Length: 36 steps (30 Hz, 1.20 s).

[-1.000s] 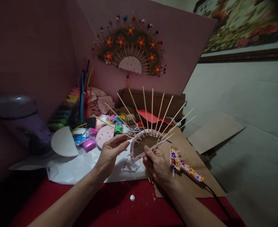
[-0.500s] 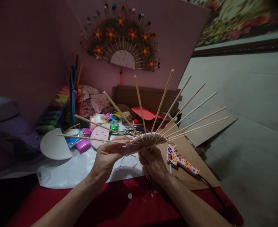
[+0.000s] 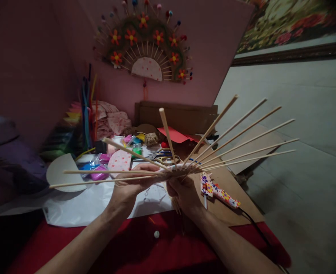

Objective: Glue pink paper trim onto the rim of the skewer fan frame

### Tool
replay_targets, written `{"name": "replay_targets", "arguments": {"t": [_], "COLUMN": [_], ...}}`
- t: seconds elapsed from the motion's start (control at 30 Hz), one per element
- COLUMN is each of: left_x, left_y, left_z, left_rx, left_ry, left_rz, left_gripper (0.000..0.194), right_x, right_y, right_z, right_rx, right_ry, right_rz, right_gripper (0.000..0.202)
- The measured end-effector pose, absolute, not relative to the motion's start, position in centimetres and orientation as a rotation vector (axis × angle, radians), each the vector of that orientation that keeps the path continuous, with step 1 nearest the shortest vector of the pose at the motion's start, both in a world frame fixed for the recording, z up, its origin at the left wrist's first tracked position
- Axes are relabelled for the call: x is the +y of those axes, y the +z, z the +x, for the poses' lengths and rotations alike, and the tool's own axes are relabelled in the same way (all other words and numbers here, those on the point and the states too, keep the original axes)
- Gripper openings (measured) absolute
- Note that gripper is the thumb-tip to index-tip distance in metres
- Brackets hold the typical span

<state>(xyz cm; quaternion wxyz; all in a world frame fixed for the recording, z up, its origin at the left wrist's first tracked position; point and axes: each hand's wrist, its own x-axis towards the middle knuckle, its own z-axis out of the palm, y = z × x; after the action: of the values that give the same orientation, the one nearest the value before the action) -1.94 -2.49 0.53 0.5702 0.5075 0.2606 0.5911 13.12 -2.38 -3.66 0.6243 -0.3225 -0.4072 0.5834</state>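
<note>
A small cardboard piece (image 3: 170, 174) with a pale edge is held up over the table, seen nearly edge-on. Several thin wooden sticks (image 3: 223, 120) fan out from it to the left, up and right. My left hand (image 3: 130, 182) grips its left end, fingers wrapped round the edge near the two lowest left sticks. My right hand (image 3: 185, 192) is closed on its underside, right of the middle. Below the right hand, the ends of more sticks (image 3: 175, 203) point down.
A flowered glue gun (image 3: 219, 192) with a black cord lies on cardboard (image 3: 250, 213) at the right. Scissors (image 3: 168, 156), twine (image 3: 151, 139), clay packs (image 3: 99, 173) and dotted fabric (image 3: 110, 120) stand behind. White paper (image 3: 70, 209) covers the left. A decorated fan (image 3: 147, 34) hangs on the wall.
The cardboard piece has tipped flatter, and its sticks now spread lower and wider to both sides. Both hands keep hold of it. The view has shifted slightly.
</note>
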Motion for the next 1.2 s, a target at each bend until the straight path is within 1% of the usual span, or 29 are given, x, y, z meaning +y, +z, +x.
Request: {"name": "replay_targets", "arguments": {"t": [0.23, 0.37, 0.7, 0.83, 1.03, 1.2], "left_x": [-2.4, -2.5, -1.9, -1.7, -1.8, -1.9], "left_y": [-0.2, -0.3, -1.2, -1.3, -1.3, -1.3], "left_z": [-1.7, -1.4, -1.2, -1.0, -0.9, -0.9], "left_rx": [0.596, 0.628, 0.664, 0.641, 0.661, 0.693], "left_ry": [1.471, 1.446, 1.398, 1.382, 1.310, 1.305], "left_rz": [1.139, 1.178, 1.215, 1.211, 1.181, 1.176], "left_gripper": [0.020, 0.024, 0.031, 0.035, 0.040, 0.040], "right_x": [-2.8, -3.1, -3.3, -3.1, -2.9, -2.9], "right_y": [-3.7, -3.6, -3.4, -3.3, -3.4, -3.6], "right_z": [13.2, 13.2, 13.3, 13.3, 13.3, 13.6], "right_rx": [-0.934, -0.964, -0.932, -1.002, -0.965, -1.037], "right_ry": [1.356, 1.323, 1.490, 1.472, 1.437, 1.395], "right_rz": [-0.755, -0.782, -0.821, -0.854, -0.895, -0.930], "right_gripper": [0.026, 0.026, 0.027, 0.029, 0.028, 0.035]}}
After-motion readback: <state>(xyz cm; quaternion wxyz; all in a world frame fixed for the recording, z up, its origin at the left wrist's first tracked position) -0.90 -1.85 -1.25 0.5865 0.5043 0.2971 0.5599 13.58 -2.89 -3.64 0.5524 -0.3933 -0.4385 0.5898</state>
